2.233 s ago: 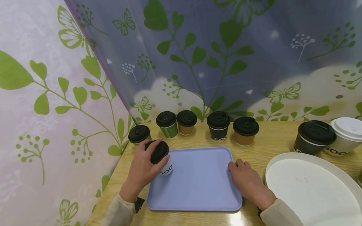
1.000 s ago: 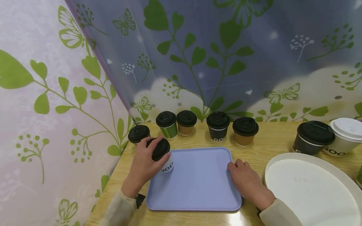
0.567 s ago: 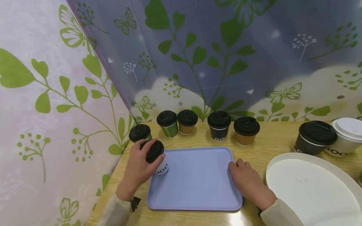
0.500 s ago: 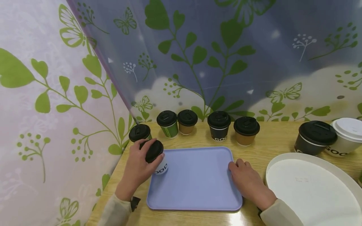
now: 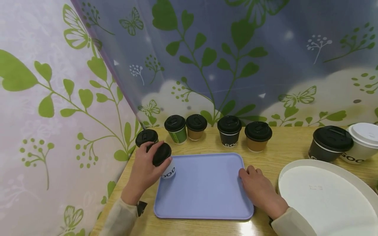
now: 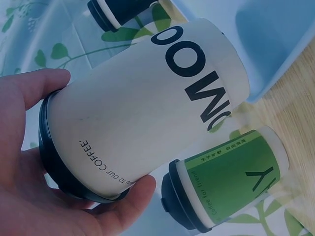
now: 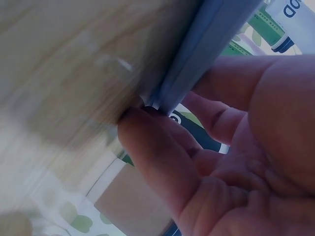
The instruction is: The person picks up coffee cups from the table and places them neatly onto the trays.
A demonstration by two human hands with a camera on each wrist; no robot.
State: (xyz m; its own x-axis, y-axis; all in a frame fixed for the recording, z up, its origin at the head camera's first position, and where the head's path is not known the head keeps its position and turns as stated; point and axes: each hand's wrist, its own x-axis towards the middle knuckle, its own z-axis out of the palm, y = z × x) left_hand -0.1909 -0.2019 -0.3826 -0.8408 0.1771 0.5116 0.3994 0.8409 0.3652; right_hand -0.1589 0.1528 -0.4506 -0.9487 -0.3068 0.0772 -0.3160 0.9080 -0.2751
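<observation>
My left hand point(image 5: 147, 165) grips a white paper coffee cup point(image 5: 169, 171) by its black lid. The cup is upright and overlaps the back left corner of the lavender-blue tray point(image 5: 206, 186) in the head view. Close up in the left wrist view, thumb and fingers curl round the lid rim of the white cup point(image 6: 133, 108), and dark lettering shows near its base. A green cup point(image 6: 236, 177) with a black lid stands close beside it. At the tray's right side, my right hand point(image 5: 260, 188) holds the rim, its fingers against the tray edge point(image 7: 197, 54) in the right wrist view.
Along the back stand a green cup point(image 5: 178, 135), two brown cups point(image 5: 195, 134) point(image 5: 256, 145) and a black cup point(image 5: 229, 138), all lidded. To the right are a large black cup point(image 5: 322, 153), a white-lidded cup point(image 5: 358, 149) and a round white tray point(image 5: 325, 196). A patterned cloth hangs behind.
The white cup first shifted slightly back and right, then left; over the last half second it has moved a little up and back with my left hand. My right hand has stayed at the rim.
</observation>
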